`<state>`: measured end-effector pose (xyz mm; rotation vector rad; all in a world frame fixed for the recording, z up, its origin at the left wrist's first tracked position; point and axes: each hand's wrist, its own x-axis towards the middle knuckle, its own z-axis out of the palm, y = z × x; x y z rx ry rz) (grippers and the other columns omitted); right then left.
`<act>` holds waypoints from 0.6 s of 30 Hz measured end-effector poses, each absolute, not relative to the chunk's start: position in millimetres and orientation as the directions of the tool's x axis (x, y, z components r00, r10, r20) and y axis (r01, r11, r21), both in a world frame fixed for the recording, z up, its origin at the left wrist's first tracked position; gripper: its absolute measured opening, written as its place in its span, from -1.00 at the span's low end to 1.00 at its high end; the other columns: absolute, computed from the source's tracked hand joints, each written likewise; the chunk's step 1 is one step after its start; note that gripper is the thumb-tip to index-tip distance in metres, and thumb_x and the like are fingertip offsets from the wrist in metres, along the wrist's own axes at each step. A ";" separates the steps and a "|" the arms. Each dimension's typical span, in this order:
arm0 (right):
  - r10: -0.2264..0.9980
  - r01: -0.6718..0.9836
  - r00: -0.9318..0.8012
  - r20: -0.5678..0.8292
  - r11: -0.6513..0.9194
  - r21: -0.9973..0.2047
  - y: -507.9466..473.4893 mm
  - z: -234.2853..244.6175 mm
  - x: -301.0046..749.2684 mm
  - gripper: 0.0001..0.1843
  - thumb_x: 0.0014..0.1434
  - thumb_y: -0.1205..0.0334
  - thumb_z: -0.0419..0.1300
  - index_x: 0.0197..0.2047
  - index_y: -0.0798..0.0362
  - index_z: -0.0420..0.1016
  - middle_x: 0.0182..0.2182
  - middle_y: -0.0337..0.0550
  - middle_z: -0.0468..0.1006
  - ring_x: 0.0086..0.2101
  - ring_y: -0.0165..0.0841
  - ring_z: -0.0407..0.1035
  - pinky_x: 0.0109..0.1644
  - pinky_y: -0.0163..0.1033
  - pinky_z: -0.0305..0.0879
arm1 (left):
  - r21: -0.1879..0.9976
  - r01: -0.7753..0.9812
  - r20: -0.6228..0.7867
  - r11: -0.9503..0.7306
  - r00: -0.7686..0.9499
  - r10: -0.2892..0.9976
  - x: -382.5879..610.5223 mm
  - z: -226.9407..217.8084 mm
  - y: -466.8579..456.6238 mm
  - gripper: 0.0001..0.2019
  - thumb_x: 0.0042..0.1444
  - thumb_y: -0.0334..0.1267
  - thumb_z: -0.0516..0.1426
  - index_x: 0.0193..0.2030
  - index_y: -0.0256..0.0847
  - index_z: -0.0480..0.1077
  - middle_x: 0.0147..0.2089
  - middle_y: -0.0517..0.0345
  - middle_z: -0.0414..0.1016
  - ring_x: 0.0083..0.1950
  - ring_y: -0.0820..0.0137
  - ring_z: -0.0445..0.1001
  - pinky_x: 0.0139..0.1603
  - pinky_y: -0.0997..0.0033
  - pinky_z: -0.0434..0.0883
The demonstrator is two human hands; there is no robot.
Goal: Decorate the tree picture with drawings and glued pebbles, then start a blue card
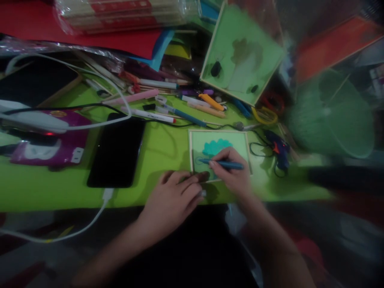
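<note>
My right hand (232, 172) is closed around a blue marker (229, 164), its tip on a small wood-edged panel (220, 135). The panel has a pale green face bearing a teal cloud-like shape (217, 146). Beside that shape, a small outlined curl (199, 160) shows near the marker tip. My left hand (177, 194) lies at the panel's lower left corner, fingers extended, with a fingertip resting on it. A small pale piece (203, 193) sits by the left fingertips; whether they touch it I cannot tell.
A black phone (117, 152) with a white cable lies left, near a purple power strip (51, 148). Behind are scattered markers (159, 116) and a larger green framed picture (240, 56). A glue gun (279, 150) and a green mesh basket (333, 116) stand right.
</note>
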<state>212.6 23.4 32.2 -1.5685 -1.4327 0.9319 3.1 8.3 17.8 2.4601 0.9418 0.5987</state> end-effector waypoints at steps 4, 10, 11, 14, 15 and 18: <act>0.996 0.413 0.089 -0.022 -0.057 -0.909 23.9 33.5 212.6 -0.88 0.17 0.23 0.34 -0.34 -0.01 0.46 -0.46 -0.30 0.48 -0.44 -0.42 0.35 -0.38 -0.26 0.31 | 0.537 0.510 0.246 -0.672 0.667 0.703 3.3 16.8 7.9 -0.87 0.41 -0.22 0.09 -0.13 -0.12 0.47 0.10 0.24 0.65 0.06 0.16 0.44 -0.01 0.10 0.22; 0.996 0.413 0.083 -0.014 -0.048 -0.909 23.8 34.0 212.6 -0.86 0.17 0.21 0.34 -0.34 0.00 0.46 -0.47 -0.31 0.47 -0.46 -0.43 0.34 -0.39 -0.28 0.29 | 0.526 0.508 0.259 -0.682 0.668 0.698 3.7 16.4 8.2 -0.88 0.40 -0.23 0.10 -0.14 -0.12 0.46 0.09 0.25 0.65 0.05 0.15 0.44 -0.02 0.10 0.22; 0.996 0.407 0.084 -0.015 -0.048 -0.912 23.6 33.8 212.9 -0.86 0.17 0.21 0.35 -0.33 0.00 0.45 -0.47 -0.31 0.47 -0.46 -0.43 0.34 -0.39 -0.28 0.29 | 0.524 0.509 0.258 -0.683 0.669 0.697 3.6 16.4 8.2 -0.88 0.40 -0.24 0.10 -0.14 -0.13 0.46 0.09 0.25 0.65 0.05 0.15 0.43 -0.02 0.10 0.22; 0.995 0.366 0.100 -0.013 -0.049 -0.929 22.7 32.5 214.5 -0.82 0.19 0.15 0.35 -0.32 0.00 0.44 -0.47 -0.30 0.48 -0.46 -0.42 0.34 -0.40 -0.27 0.28 | 0.528 0.508 0.255 -0.680 0.669 0.698 3.3 15.5 7.6 -0.89 0.41 -0.23 0.09 -0.12 -0.12 0.45 0.11 0.26 0.65 0.06 0.14 0.43 -0.01 0.09 0.20; 0.994 0.353 0.107 -0.007 -0.045 -0.935 22.5 31.8 215.2 -0.81 0.20 0.14 0.35 -0.32 0.00 0.44 -0.47 -0.29 0.48 -0.46 -0.41 0.34 -0.39 -0.26 0.28 | 0.532 0.508 0.253 -0.678 0.668 0.699 3.2 15.1 7.5 -0.89 0.41 -0.23 0.09 -0.12 -0.12 0.45 0.12 0.26 0.64 0.06 0.14 0.42 0.00 0.10 0.20; 0.992 0.323 0.123 0.008 -0.032 -0.946 21.9 29.9 217.0 -0.80 0.21 0.13 0.35 -0.32 0.00 0.44 -0.46 -0.28 0.49 -0.45 -0.41 0.36 -0.38 -0.25 0.28 | 0.538 0.510 0.244 -0.672 0.668 0.703 2.8 14.0 7.2 -0.90 0.41 -0.23 0.10 -0.11 -0.11 0.44 0.12 0.27 0.64 0.07 0.14 0.42 0.00 0.10 0.19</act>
